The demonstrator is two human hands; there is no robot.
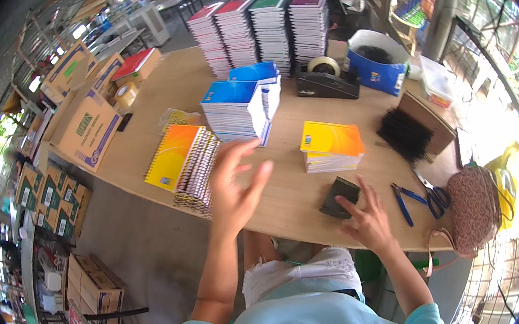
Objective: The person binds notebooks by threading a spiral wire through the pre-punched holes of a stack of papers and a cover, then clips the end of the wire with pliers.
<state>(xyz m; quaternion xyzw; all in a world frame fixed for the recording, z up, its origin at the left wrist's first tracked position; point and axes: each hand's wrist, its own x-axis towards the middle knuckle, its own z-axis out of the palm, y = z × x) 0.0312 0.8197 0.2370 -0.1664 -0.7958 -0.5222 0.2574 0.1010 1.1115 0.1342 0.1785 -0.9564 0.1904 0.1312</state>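
Observation:
My left hand point(235, 191) is raised over the front of the table, fingers spread, holding nothing. Just left of it stands a stack of yellow-orange spiral notebooks point(174, 155) with dark wire bindings. My right hand point(369, 220) reaches in with fingers apart. One of its fingertips overlaps a small dark block point(340, 197) lying near the table edge; whether it touches the block I cannot tell. Behind that block sits a short pile of yellow-orange booklets point(332, 146), with no wire visible on it. Taller piles of blue-covered booklets point(233, 109) rise farther back, between my hands and the far stacks.
Tall stacks of red, green and purple notebooks point(273, 32) line the back, beside a black tape dispenser point(328, 83) and a blue tub point(381, 73). At right lie black wires point(405, 134), blue-handled pliers point(403, 205), scissors point(433, 196) and a pink pouch point(474, 209). Cartons point(87, 129) stand left.

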